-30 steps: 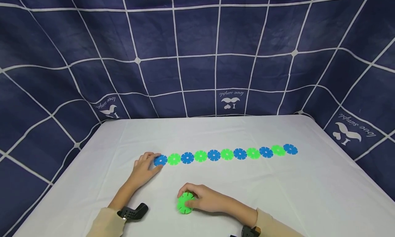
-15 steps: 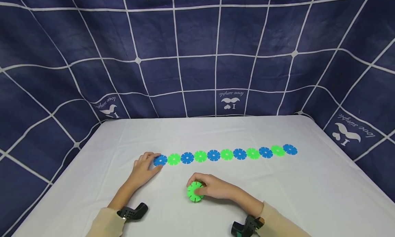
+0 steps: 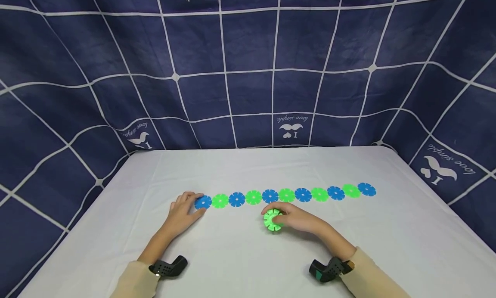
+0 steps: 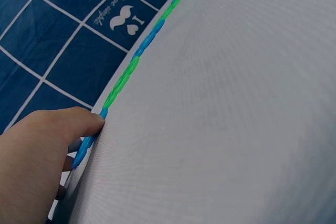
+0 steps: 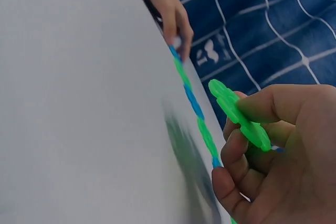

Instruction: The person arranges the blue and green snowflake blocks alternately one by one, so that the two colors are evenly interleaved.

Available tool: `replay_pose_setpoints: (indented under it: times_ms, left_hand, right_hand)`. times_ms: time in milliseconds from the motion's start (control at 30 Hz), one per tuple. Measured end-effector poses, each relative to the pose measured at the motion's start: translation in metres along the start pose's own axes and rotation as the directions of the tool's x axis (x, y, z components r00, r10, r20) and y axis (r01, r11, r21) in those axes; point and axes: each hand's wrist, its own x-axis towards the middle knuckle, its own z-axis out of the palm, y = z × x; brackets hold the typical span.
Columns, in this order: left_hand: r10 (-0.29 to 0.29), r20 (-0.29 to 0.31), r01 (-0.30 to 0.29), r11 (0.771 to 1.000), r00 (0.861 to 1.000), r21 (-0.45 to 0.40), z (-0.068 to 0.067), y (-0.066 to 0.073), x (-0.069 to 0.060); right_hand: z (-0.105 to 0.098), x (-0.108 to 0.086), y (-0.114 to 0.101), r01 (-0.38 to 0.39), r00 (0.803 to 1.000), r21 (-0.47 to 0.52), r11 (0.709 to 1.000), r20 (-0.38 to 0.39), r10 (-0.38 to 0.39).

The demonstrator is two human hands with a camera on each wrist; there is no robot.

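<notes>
Between the thumb and fingers of my right hand [image 3: 299,217] a green slotted snowflake disc [image 3: 271,220] is pinched, raised over the table just in front of the row's middle. Its thin edge shows in the right wrist view, where the disc [image 5: 240,116] tilts under the thumb. My left hand [image 3: 182,213] holds the blue snowflake disc [image 3: 203,202] at the row's left end, thumb on the near edge and fingers on the far edge. From there, flat discs alternating green [image 3: 220,201] and blue [image 3: 237,199] run rightward, edges close together, to a blue disc [image 3: 366,189].
A white cloth [image 3: 232,255] covers the table. Behind it and at both sides hangs a dark blue curtain [image 3: 248,91] with white grid lines. Black devices are strapped to the left wrist [image 3: 169,268] and the right wrist [image 3: 329,270].
My right hand has carried the green snowflake disc forward and to the right, closer to the row. The left hand stays at the row's left end, and the row has not moved.
</notes>
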Motion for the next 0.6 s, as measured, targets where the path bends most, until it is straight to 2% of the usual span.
replay_pose_setpoints:
  times_ms: [133,333,467,600]
  left_hand:
    - [-0.006,0.008,0.006,1.000,1.000,0.002,-0.001,0.001,0.001]
    - [0.007,0.009,-0.007,1.000,1.000,0.001,-0.001,-0.001,0.001]
    - [0.011,0.005,-0.011,1.000,1.000,-0.003,-0.001,-0.002,0.001]
    - [0.004,0.010,-0.004,1.000,1.000,-0.003,0.000,-0.002,0.001]
  right_hand:
    - [-0.018,-0.009,0.011,-0.051,0.995,-0.008,0.999,-0.084,0.050]
    - [-0.050,-0.024,0.024,-0.107,0.970,0.024,0.994,-0.217,0.109]
    - [-0.074,-0.034,0.035,-0.116,0.940,0.043,0.992,-0.316,0.124]
    - [-0.097,-0.046,0.049,-0.157,0.895,0.099,0.983,-0.406,0.184]
